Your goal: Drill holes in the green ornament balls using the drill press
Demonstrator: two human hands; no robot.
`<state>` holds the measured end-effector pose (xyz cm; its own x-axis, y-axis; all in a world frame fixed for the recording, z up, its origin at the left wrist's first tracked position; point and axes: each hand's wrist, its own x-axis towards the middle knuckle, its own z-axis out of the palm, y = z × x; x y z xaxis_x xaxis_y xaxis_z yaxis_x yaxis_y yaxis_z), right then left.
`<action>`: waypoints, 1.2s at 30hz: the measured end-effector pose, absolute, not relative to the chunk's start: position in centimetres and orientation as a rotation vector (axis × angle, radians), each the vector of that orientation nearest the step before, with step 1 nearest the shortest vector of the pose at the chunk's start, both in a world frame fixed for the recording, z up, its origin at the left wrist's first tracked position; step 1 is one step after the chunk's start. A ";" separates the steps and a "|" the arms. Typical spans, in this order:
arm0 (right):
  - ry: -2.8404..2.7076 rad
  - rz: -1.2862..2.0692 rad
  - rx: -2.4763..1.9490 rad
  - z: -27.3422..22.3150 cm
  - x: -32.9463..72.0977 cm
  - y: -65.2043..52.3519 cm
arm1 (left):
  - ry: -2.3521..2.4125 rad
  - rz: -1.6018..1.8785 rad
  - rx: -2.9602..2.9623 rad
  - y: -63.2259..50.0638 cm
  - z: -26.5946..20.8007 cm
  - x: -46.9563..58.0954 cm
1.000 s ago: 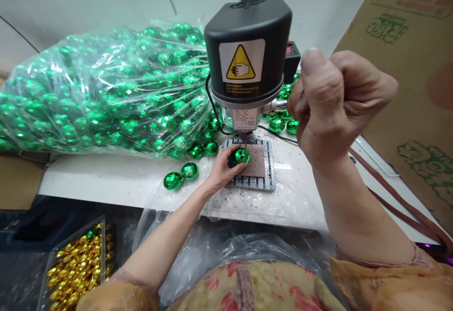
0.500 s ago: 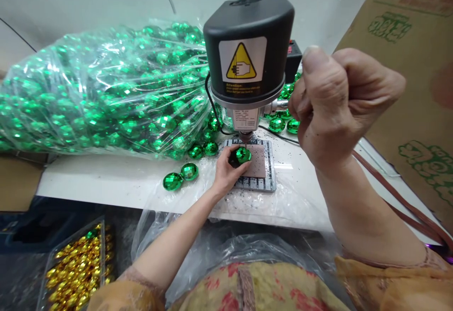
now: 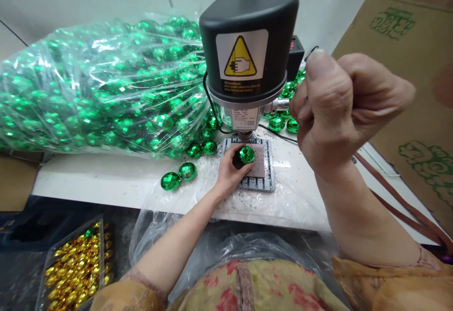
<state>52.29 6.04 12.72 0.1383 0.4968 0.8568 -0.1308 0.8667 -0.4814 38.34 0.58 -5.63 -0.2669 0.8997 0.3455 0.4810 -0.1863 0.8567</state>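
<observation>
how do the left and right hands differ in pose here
The left hand is low, over the base plate; the right hand is raised beside the machine head. The left hand holds a green ball; the right hand is clenched, anything inside hidden. Both are bare.

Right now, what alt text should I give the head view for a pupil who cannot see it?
A person's left hand holds a faceted green ball beneath a bench drill; the right hand grips its side lever. A clear bag of green balls lies at left on the white table, with a clear box of mostly gold balls lower down.
</observation>
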 end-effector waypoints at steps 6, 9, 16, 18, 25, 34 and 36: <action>-1.389 0.339 -0.197 10.7 52.3 5.9 | 1.674 1.438 1.592 0.7 -5.6 38.3; -1.378 0.313 -0.212 10.2 52.3 5.8 | 1.664 1.446 1.597 0.8 -5.6 38.3; -1.387 0.227 -0.120 9.1 52.3 6.4 | 1.633 1.462 1.562 0.7 -5.5 38.4; -1.394 0.184 -0.068 8.6 52.3 6.7 | 1.628 1.460 1.553 0.6 -5.4 38.4; -1.362 0.153 0.033 7.8 52.1 7.5 | 1.626 1.465 1.548 0.5 -5.3 38.4; -1.387 0.106 0.135 6.5 52.2 8.2 | 1.647 1.456 1.558 0.6 -5.6 38.5; -1.437 0.096 0.158 6.3 52.4 8.2 | 1.656 1.457 1.557 0.6 -5.7 38.5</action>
